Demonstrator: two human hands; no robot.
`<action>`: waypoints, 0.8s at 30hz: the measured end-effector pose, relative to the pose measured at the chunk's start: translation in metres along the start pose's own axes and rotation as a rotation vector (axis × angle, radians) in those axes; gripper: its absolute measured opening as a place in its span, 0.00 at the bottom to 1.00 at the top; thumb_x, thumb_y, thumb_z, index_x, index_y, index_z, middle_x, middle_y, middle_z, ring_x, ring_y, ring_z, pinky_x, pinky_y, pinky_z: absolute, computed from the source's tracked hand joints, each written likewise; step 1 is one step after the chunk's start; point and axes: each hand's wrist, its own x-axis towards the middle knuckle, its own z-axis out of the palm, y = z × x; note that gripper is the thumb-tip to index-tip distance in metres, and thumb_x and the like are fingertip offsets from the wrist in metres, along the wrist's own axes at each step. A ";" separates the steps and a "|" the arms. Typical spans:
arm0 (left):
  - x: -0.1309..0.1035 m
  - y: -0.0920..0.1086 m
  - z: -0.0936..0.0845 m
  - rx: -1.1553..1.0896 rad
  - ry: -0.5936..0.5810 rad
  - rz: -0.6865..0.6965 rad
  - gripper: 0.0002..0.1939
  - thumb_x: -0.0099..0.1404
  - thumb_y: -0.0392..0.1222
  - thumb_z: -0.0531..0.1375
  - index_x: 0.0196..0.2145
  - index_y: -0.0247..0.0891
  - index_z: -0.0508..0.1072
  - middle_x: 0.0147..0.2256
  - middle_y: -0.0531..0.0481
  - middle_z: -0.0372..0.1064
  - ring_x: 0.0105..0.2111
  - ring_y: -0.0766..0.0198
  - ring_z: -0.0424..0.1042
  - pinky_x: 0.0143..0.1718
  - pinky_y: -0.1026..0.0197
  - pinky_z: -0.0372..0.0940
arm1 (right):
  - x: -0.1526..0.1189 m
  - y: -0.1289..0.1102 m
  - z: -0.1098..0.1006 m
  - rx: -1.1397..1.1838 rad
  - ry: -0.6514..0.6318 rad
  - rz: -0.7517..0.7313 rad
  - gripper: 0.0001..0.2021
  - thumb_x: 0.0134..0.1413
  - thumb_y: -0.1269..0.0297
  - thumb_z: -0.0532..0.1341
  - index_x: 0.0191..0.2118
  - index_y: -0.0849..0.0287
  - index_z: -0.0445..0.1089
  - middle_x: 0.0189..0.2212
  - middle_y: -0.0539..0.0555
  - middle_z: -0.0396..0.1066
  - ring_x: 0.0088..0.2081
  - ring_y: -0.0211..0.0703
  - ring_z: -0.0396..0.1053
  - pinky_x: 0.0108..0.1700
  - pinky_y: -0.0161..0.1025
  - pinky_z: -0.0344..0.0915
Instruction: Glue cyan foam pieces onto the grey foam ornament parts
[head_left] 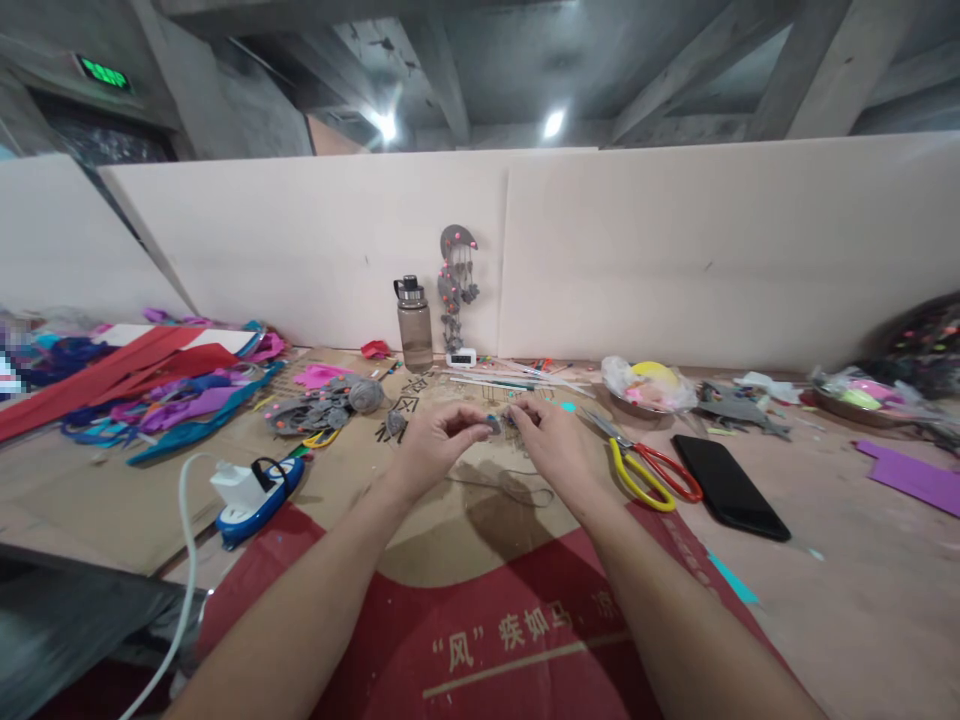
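Note:
Over the cardboard, my left hand [439,440] is closed in a pinch on a small blue-grey piece [493,424]. My right hand [553,435] is just beside it, thumb and fingers pressed together on a small dark grey piece [511,417]. Both pieces are too small to make out clearly, and the fingers partly hide them. Below the hands, a thin grey cord [525,490] lies in a loose loop. To the left is a heap of grey felt pieces [319,405] with coloured dots. A grey hanging ornament [457,275] is up against the white partition.
Scissors with red and yellow handles [645,475] and a black phone [731,487] lie right of my hands. A power strip [262,500] with a cable is at left, near coloured fabric strips [187,390]. A bottle [414,325] and a bowl [649,390] stand behind.

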 end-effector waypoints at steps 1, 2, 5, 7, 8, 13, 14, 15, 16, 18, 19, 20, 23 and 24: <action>0.001 -0.001 -0.001 -0.074 0.018 -0.043 0.10 0.57 0.45 0.67 0.34 0.36 0.77 0.30 0.48 0.77 0.29 0.62 0.76 0.33 0.61 0.71 | 0.000 0.002 0.001 -0.009 -0.034 0.012 0.12 0.58 0.60 0.54 0.31 0.57 0.72 0.27 0.51 0.72 0.30 0.41 0.65 0.34 0.37 0.55; 0.002 -0.002 -0.002 -0.135 0.033 -0.079 0.12 0.56 0.46 0.67 0.36 0.36 0.77 0.30 0.47 0.77 0.29 0.62 0.76 0.34 0.60 0.72 | 0.001 0.004 0.002 -0.013 -0.062 0.020 0.12 0.58 0.60 0.54 0.31 0.57 0.72 0.26 0.51 0.71 0.29 0.41 0.65 0.33 0.37 0.55; 0.004 -0.001 -0.005 -0.223 0.069 -0.159 0.16 0.55 0.49 0.68 0.38 0.35 0.78 0.32 0.47 0.77 0.31 0.62 0.76 0.37 0.58 0.74 | 0.001 0.008 0.007 0.003 -0.118 0.003 0.10 0.57 0.62 0.54 0.29 0.56 0.71 0.25 0.51 0.71 0.30 0.42 0.65 0.33 0.36 0.55; 0.005 0.002 -0.006 -0.238 0.092 -0.207 0.16 0.54 0.49 0.68 0.35 0.34 0.79 0.31 0.47 0.77 0.31 0.62 0.75 0.38 0.58 0.74 | 0.001 0.010 0.010 0.009 -0.154 -0.011 0.10 0.57 0.63 0.54 0.27 0.55 0.70 0.25 0.51 0.71 0.31 0.43 0.66 0.33 0.37 0.56; 0.005 0.003 -0.006 -0.248 0.109 -0.231 0.16 0.53 0.50 0.69 0.34 0.34 0.79 0.31 0.48 0.76 0.30 0.63 0.75 0.37 0.58 0.74 | 0.001 0.011 0.011 0.010 -0.168 -0.009 0.11 0.56 0.63 0.55 0.26 0.55 0.70 0.25 0.50 0.71 0.30 0.43 0.66 0.33 0.37 0.56; 0.006 0.003 -0.007 -0.365 0.201 -0.316 0.18 0.49 0.50 0.71 0.33 0.34 0.77 0.31 0.49 0.74 0.30 0.64 0.73 0.31 0.59 0.75 | 0.001 0.015 0.017 0.017 -0.204 0.009 0.11 0.56 0.62 0.54 0.27 0.56 0.71 0.26 0.50 0.72 0.31 0.42 0.66 0.35 0.37 0.56; 0.006 0.002 -0.007 -0.397 0.198 -0.323 0.19 0.49 0.50 0.71 0.33 0.34 0.76 0.31 0.49 0.74 0.30 0.64 0.73 0.30 0.59 0.75 | 0.002 0.016 0.018 0.020 -0.211 0.005 0.12 0.56 0.61 0.54 0.28 0.56 0.72 0.27 0.50 0.72 0.32 0.42 0.67 0.35 0.37 0.56; 0.007 0.001 -0.007 -0.429 0.186 -0.329 0.19 0.49 0.49 0.71 0.33 0.34 0.75 0.31 0.49 0.74 0.31 0.63 0.74 0.29 0.59 0.74 | 0.002 0.016 0.019 0.022 -0.218 0.005 0.12 0.56 0.61 0.54 0.28 0.57 0.72 0.27 0.50 0.73 0.32 0.42 0.67 0.35 0.37 0.57; 0.007 0.000 -0.007 -0.459 0.170 -0.334 0.19 0.49 0.49 0.71 0.34 0.35 0.74 0.31 0.49 0.74 0.31 0.63 0.74 0.29 0.60 0.74 | 0.001 0.017 0.020 0.023 -0.227 0.009 0.12 0.56 0.61 0.54 0.29 0.57 0.72 0.27 0.50 0.73 0.32 0.42 0.67 0.35 0.37 0.57; 0.008 -0.002 -0.007 -0.495 0.144 -0.335 0.19 0.51 0.49 0.70 0.34 0.35 0.73 0.30 0.48 0.75 0.31 0.63 0.75 0.29 0.61 0.74 | 0.001 0.017 0.022 0.027 -0.249 0.029 0.12 0.56 0.60 0.54 0.30 0.57 0.73 0.27 0.50 0.73 0.31 0.42 0.67 0.34 0.37 0.57; 0.008 -0.002 -0.008 -0.500 0.135 -0.332 0.18 0.51 0.49 0.70 0.34 0.34 0.72 0.30 0.48 0.75 0.31 0.63 0.75 0.30 0.61 0.74 | 0.000 0.017 0.023 0.031 -0.261 0.038 0.12 0.56 0.60 0.54 0.30 0.57 0.74 0.26 0.50 0.73 0.30 0.42 0.67 0.34 0.36 0.57; 0.008 -0.003 -0.008 -0.499 0.130 -0.326 0.18 0.52 0.49 0.70 0.34 0.34 0.73 0.30 0.48 0.74 0.31 0.64 0.75 0.31 0.62 0.74 | -0.001 0.016 0.024 0.033 -0.276 0.045 0.13 0.56 0.60 0.55 0.30 0.57 0.74 0.26 0.49 0.73 0.30 0.41 0.67 0.33 0.36 0.57; 0.010 -0.004 -0.011 -0.498 0.119 -0.311 0.19 0.52 0.50 0.70 0.35 0.33 0.74 0.30 0.48 0.74 0.31 0.65 0.75 0.32 0.63 0.73 | -0.004 0.012 0.024 0.015 -0.365 0.050 0.13 0.56 0.61 0.55 0.32 0.56 0.76 0.26 0.50 0.74 0.31 0.42 0.69 0.34 0.36 0.59; 0.011 -0.005 -0.013 -0.499 0.120 -0.309 0.19 0.52 0.50 0.70 0.35 0.33 0.74 0.30 0.48 0.74 0.31 0.65 0.75 0.32 0.63 0.73 | -0.004 0.011 0.022 -0.002 -0.412 0.037 0.13 0.56 0.62 0.55 0.33 0.56 0.77 0.27 0.51 0.75 0.32 0.42 0.70 0.34 0.36 0.60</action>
